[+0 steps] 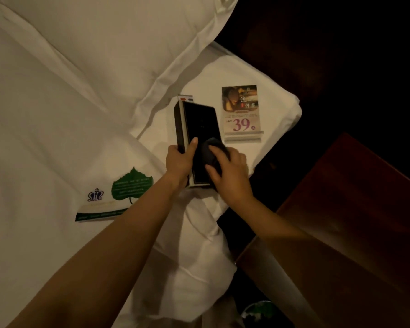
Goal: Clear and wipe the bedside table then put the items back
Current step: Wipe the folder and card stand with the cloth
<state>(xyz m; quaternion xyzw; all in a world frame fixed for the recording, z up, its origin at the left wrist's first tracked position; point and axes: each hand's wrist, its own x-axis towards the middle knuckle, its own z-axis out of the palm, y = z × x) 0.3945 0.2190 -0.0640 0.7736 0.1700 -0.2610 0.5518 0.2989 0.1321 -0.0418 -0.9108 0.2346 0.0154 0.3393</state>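
Observation:
A black box [199, 124] with a glossy top lies on the white bed. My left hand [179, 159] grips its near left side. My right hand [230, 172] presses a dark cloth [214, 150] onto the near end of the box's top. Right of the box lies a card stand marked 39 [242, 113]. A green leaf card [118, 192] lies on the duvet to the left, partly under my left forearm. The brown bedside table [355, 209] is at the right, its top bare in view.
A white pillow [104, 43] fills the upper left. A small white item with red and blue marks [186, 98] peeks out behind the box. A bin with a liner [258, 313] stands on the dark floor below the bed's edge.

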